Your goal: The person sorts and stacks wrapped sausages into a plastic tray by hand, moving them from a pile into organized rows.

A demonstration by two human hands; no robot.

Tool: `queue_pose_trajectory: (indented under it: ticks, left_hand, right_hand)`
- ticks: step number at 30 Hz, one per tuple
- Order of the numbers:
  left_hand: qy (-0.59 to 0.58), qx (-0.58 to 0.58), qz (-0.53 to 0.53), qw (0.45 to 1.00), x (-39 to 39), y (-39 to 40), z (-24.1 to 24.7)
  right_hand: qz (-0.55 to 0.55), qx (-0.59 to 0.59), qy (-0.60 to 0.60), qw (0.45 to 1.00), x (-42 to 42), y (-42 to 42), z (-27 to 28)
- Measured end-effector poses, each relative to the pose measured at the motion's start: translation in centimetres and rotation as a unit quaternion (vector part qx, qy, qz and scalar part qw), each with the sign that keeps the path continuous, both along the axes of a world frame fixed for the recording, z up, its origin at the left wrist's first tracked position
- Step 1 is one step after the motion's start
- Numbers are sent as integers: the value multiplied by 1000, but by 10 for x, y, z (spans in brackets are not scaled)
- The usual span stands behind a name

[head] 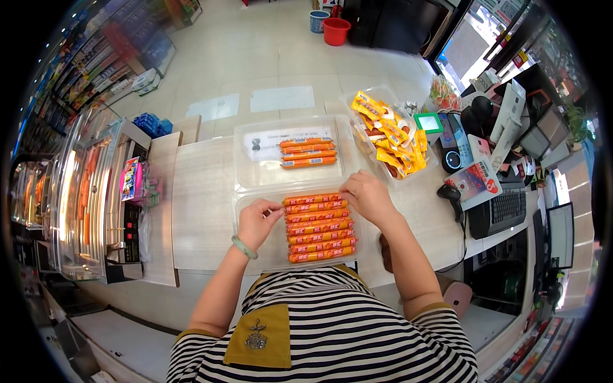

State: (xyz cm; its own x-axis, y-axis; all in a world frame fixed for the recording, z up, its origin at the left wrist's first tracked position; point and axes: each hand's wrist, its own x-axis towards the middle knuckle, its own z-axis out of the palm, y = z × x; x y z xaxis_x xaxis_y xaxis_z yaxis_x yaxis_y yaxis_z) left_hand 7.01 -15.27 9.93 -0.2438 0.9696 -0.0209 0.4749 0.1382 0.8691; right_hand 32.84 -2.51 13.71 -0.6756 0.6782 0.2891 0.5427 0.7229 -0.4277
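Several orange-wrapped sausages (320, 230) lie in a neat column in the near clear plastic tray (261, 256). At the far end of that column, my left hand (256, 222) pinches the left tip of the topmost sausage (313, 199). The fingers of my right hand (371, 196) are closed around its right tip. Just beyond, a second clear plastic tray (254, 174) holds a short row of orange sausages (308, 153) beside a printed sheet (261, 146). To the right, a clear bin (407, 179) is heaped with yellow-wrapped snack packets (395, 131).
A glass-sided sausage roller grill (88, 191) stands on the left. On the right are a handheld barcode scanner (450, 198), a keyboard (503, 208) and a green-framed device (428, 123). Red (336, 33) and blue (319, 22) buckets sit on the floor beyond the counter (203, 206).
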Motion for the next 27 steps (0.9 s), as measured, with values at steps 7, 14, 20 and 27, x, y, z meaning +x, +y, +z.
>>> queue_pose_trajectory:
  ticks: [7,14,20,27]
  left_hand:
    - [124,63,-20,990,-21,76,7]
    - [195,-99,-63,974,-43,140,-29]
    - [233,-162,-82,955,-31,168,-52]
    - [291,-192,-127,929,-32,183,-81]
  right_hand:
    - [-85,-15,-43,995,-39,63,-27]
    - [-72,-17,-233,970,-76,105,-84]
    - [-73,-72,-272,957,-83,118,-106]
    - [-50,-87,-304,947,-88,116,-106]
